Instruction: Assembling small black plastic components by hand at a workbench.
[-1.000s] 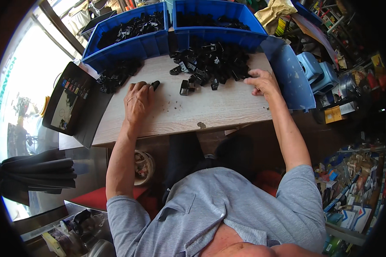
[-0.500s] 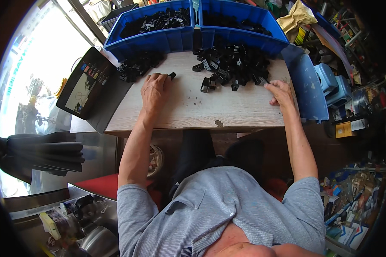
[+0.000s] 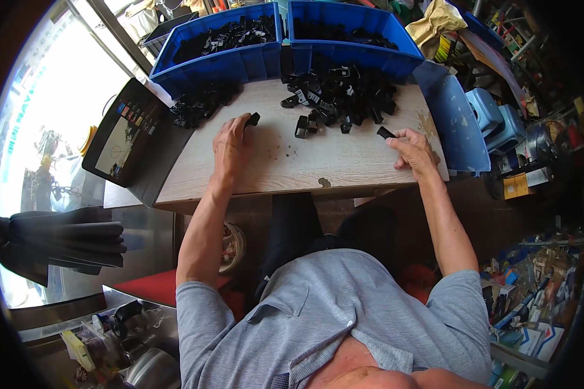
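My left hand rests over the left part of the wooden table, its fingers closed on a small black plastic piece that sticks out past the fingertips. In the fingers of my right hand is another small black plastic piece, held just off the right side of a heap of similar black plastic pieces. A smaller heap of black parts lies beyond my left hand. Two box-like black pieces sit at the near edge of the larger heap.
Two blue bins filled with black parts stand along the table's far side. A tablet in a dark case leans at the left. Beside the right edge is a blue plastic panel. Worn patches mark the tabletop.
My right hand has drawn a black piece away from the heap's right side, toward me. My left hand keeps its piece in nearly the same place. The whole view has shifted slightly.
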Tool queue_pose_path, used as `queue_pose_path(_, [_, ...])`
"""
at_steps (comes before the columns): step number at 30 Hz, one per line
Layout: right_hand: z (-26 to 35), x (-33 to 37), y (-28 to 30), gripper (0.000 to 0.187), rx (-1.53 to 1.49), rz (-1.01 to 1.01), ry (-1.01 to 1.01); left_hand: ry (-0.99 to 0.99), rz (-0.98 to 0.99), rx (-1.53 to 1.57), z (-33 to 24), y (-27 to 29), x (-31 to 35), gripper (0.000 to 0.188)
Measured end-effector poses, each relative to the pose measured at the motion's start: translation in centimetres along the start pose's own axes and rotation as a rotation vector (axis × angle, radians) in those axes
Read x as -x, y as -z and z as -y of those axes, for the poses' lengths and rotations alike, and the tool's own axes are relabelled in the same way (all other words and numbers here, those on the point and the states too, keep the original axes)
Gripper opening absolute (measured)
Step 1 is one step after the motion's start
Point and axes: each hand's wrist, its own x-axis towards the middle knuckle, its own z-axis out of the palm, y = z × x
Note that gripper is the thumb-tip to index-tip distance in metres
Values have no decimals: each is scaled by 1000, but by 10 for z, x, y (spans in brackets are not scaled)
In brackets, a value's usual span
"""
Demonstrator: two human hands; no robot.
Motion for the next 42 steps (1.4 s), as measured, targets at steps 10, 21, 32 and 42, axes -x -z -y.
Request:
queue_pose_path(10, [17, 21, -54, 33, 166, 300, 12, -77, 37, 520, -128, -20, 22, 28])
queue_pose_path(21, [5, 17, -63, 27, 223, 275, 95, -235, 229, 532, -139, -38, 8, 32])
queue_pose_path(32, [7, 17, -65, 29, 202, 288, 71, -287, 232, 518, -137, -42, 5, 34])
queue_pose_path(42, [8, 20, -63, 26, 178, 280, 58, -314, 265, 566, -136, -48, -1, 35])
